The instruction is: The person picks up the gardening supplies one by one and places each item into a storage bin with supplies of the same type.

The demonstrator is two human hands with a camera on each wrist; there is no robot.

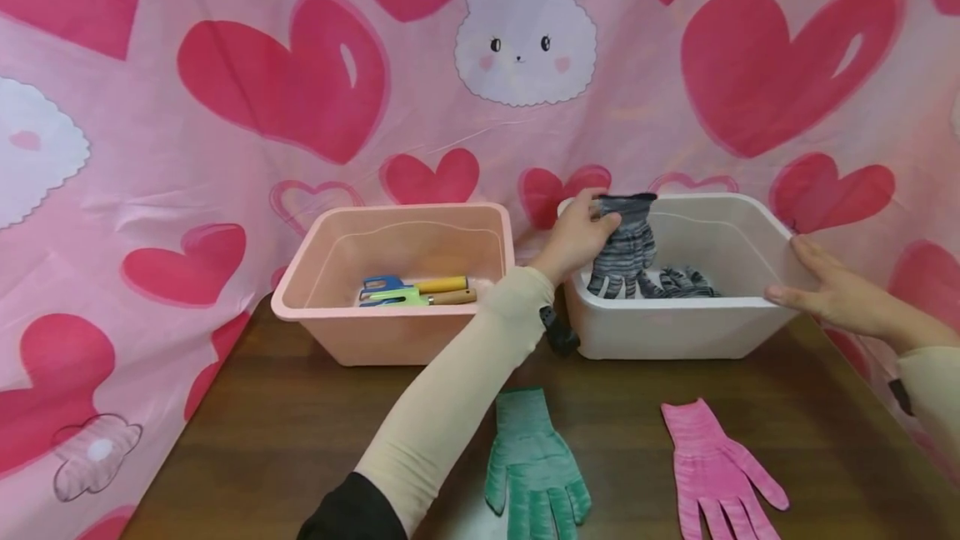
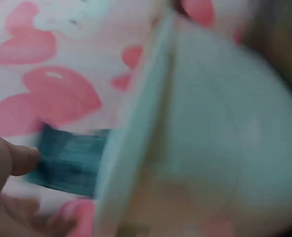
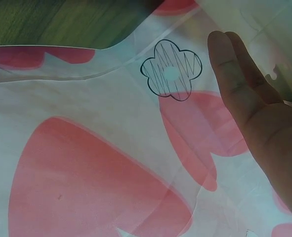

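My left hand [image 1: 581, 232] pinches a grey-and-black striped knit glove [image 1: 626, 240] by its cuff, the glove's fingers hanging down inside the white tub [image 1: 660, 327]. In the blurred left wrist view, the thumb [image 2: 23, 160] presses on the cuff [image 2: 69, 160] beside the tub's rim. Another striped glove [image 1: 686, 282] lies on the tub floor. My right hand [image 1: 840, 290] rests at the tub's right end, thumb near the front rim. Its fingers lie straight along the tub's side in the right wrist view [image 3: 254, 94].
A peach tub [image 1: 322, 312] stands left, holding small garden tools [image 1: 416, 290] with blue, green and yellow parts. On the brown table [image 1: 247, 440] in front lie a green glove [image 1: 532, 457] and a pink glove [image 1: 712, 465]. A heart-patterned cloth [image 1: 420, 90] hangs behind.
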